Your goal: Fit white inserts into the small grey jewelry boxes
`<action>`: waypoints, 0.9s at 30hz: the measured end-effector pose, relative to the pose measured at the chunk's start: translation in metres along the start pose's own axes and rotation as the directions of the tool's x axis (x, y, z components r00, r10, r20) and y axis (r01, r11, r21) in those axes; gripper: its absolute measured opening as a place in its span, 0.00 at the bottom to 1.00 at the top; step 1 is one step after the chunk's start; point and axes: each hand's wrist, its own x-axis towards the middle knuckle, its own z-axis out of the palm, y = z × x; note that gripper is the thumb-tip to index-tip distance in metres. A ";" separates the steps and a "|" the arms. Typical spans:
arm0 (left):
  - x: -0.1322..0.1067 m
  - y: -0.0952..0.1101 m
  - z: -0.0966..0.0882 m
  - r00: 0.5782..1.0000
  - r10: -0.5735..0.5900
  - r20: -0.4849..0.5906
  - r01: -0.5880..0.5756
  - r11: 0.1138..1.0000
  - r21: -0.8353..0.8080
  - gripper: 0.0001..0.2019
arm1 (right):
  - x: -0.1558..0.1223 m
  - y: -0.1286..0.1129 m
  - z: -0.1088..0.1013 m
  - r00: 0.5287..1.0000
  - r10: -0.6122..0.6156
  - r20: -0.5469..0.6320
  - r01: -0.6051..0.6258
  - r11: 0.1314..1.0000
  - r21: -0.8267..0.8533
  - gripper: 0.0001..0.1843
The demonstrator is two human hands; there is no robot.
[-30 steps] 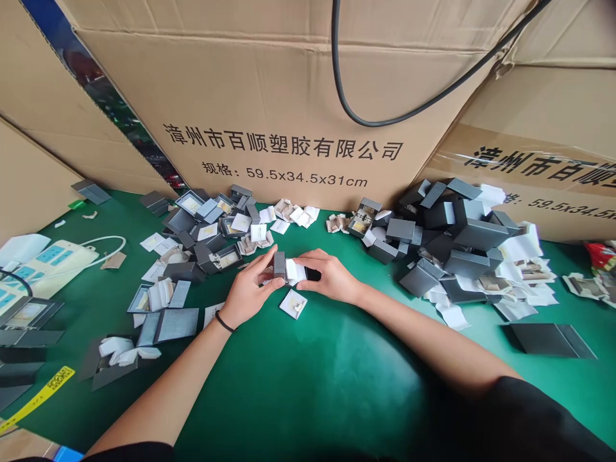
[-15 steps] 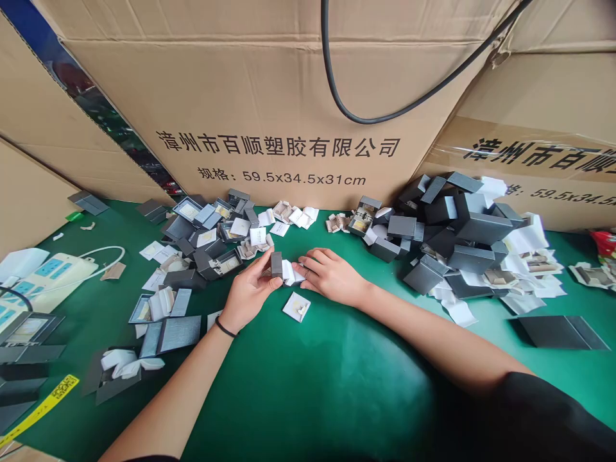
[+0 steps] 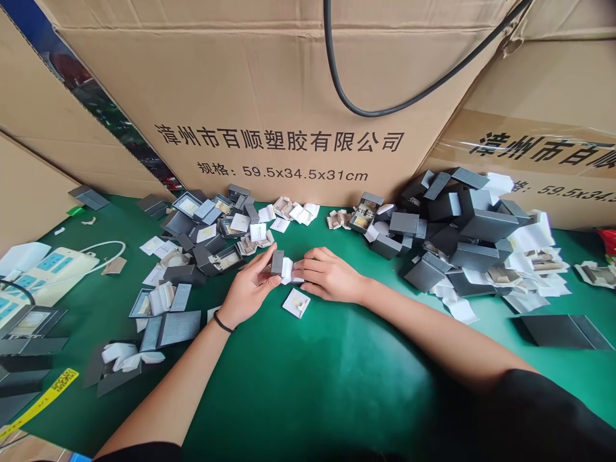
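Green smooth table (image 3: 308, 385), lower half of frame; right side holds the loose heap of dark-grey card boxes and white paper (image 3: 491, 224). Boxes sit at all angles, so I'd expect a slide if the right forearm swings up. Left hand (image 3: 249, 285), frame centre-left, is clamped on a small dark-grey rectangular card box (image 3: 278, 263), thumb on the near edge, fingers on the far side. Squeeze too hard and the walls could dent. Right hand (image 3: 330, 276), frame centre, has its fingertips bunched against the white folded paper liner (image 3: 287, 271) at the box; can't tell if it's pinching or just touching. A skewed pull or push there could crease or tear the liner. White square pad with a yellowish patch (image 3: 296, 303) lies loose just below the fingers; a dropped wrist could sweep it off. Orientation, same order: box's visible narrow face stands with its long edge up-down in frame, liner side toward frame right; true long axis unclear, fingers cover the rest. Liner juts right. Pad lies flat, corners skewed to the frame.
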 end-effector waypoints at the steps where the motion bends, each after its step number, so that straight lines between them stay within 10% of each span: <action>1: 0.000 -0.001 -0.001 1.000 0.012 0.020 -0.012 1.000 -0.007 0.33 | 0.000 -0.001 -0.001 1.000 0.002 0.017 -0.002 1.000 0.012 0.25; 18: -0.001 0.002 0.004 0.992 0.098 0.079 -0.101 0.994 0.042 0.30 | -0.001 -0.008 -0.004 0.997 -0.026 0.069 0.012 0.980 0.200 0.23; 27: 0.000 -0.003 0.005 0.997 0.070 0.044 -0.068 0.997 -0.046 0.32 | -0.004 -0.006 0.000 0.995 0.022 -0.100 -0.001 0.977 0.212 0.23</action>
